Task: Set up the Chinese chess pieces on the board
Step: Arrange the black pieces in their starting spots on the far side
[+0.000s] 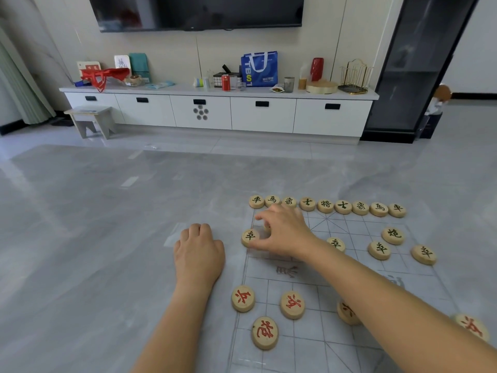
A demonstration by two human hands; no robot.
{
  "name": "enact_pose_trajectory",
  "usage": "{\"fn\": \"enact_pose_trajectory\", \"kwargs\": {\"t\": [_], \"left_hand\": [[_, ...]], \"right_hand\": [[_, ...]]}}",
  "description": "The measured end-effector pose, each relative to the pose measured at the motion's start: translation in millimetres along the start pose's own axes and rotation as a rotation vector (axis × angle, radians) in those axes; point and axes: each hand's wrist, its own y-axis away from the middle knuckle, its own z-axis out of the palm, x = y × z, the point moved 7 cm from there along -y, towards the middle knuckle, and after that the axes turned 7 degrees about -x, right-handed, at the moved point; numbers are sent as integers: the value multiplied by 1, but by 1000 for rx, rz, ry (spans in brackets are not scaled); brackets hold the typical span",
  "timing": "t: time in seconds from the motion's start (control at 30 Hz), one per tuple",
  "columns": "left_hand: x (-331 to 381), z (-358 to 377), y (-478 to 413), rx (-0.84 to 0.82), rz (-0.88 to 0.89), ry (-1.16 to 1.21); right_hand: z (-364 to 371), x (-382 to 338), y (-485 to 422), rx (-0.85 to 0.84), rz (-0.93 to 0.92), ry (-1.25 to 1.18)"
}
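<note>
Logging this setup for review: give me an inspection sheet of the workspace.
Surface: glossy grey surface, clear gridded board on it.
Job's things: nine black pieces lined along far edge; red pieces nearer.
Clutter: nothing seen.
Hands: left hand curled, resting beside board; right hand pinches a mostly hidden piece.
Cables: nothing seen.
Surroundings: cabinet with blue bag, red can; television above.

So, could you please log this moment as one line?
right hand: pinches half-hidden piece beside leftmost black soldier | left hand: curled, rests on tabletop | black back row: set
</note>
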Motion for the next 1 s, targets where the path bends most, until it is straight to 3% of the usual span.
{"fn": "enact_pose_trajectory", "kwargs": {"t": [0.1, 0.17, 0.37, 0.57, 0.7, 1.0], "left_hand": [[1, 0, 0, 4, 2, 2], [1, 0, 0, 6, 1, 3], [1, 0, 0, 17, 6, -2], [0, 0, 0, 9, -2, 5], [0, -1, 0, 9, -1, 6], [0, -1, 0, 15, 1, -4]], "right_hand": [[-15, 34, 3, 91, 134, -320], [-21, 56, 6, 177, 204, -374], [5, 55, 5, -83, 243, -217], [5, 37, -10, -126, 179, -83], [-5, 34, -10, -51, 175, 65], [0, 33, -6, -84, 127, 70]]}}
